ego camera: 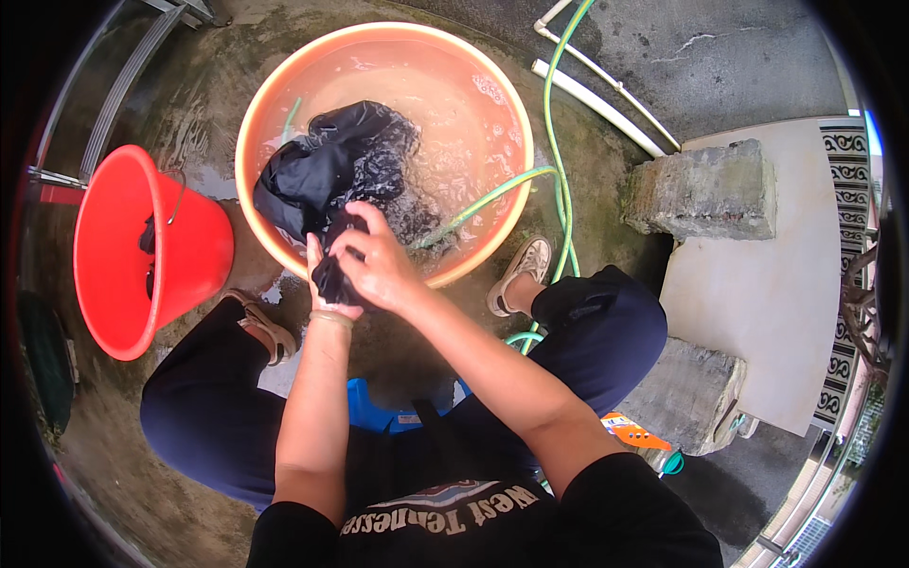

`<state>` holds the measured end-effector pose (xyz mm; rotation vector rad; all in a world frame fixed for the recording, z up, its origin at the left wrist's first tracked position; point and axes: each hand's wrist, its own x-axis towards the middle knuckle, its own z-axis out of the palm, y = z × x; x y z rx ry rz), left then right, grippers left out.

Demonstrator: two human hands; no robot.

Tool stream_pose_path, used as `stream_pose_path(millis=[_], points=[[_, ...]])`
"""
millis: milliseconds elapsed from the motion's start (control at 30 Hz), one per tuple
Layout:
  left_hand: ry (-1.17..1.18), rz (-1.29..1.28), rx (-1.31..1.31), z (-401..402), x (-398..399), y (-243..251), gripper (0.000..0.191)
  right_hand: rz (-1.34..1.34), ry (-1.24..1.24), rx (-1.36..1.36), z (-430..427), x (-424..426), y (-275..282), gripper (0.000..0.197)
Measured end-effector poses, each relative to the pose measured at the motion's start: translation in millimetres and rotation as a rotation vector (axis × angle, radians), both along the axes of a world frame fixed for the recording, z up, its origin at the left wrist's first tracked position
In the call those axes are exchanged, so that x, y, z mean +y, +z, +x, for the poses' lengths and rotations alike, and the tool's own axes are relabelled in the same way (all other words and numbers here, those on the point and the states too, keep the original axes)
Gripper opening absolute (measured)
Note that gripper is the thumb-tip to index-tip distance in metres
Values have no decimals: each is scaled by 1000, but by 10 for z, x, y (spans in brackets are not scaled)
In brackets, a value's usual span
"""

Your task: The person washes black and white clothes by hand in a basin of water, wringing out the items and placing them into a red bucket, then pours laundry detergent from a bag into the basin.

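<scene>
A large orange plastic tub [526, 153] of water stands on the wet floor before me. Black cloth [305, 177] lies partly under the water at the tub's left side, some of it bulging above the surface. Over the near rim, my left hand [317, 284] holds a bunched end of the dark cloth, thumb up along its side. From the right, my right hand [373, 259] reaches across and grips the same bunch, its fingers bent over it. A green garden hose [497, 190] with a yellow stripe runs over the right rim into the water, where the surface is rippled.
A red bucket [195, 248] with dark cloth inside stands tilted-looking at left. Rough concrete blocks [710, 188] and a pale slab [746, 298] are at right. White pipes [603, 106] run along the wall. Part of a blue stool [383, 415] shows beneath me; an orange packet [634, 431] lies right.
</scene>
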<state>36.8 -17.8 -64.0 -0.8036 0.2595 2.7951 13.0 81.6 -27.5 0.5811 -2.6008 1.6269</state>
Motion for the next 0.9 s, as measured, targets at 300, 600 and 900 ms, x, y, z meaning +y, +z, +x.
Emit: stream_pose_path(millis=[300,600,900], points=[[-120,-78,-234,-38,603,127,35,452,-354,-213,-826,265,-172,24],[50,290,378,7,71,-422,48,-70,111,413,226,-293,128,19],[-46,32,202,-52,95,96,38,133,145,55,46,0,479,23]])
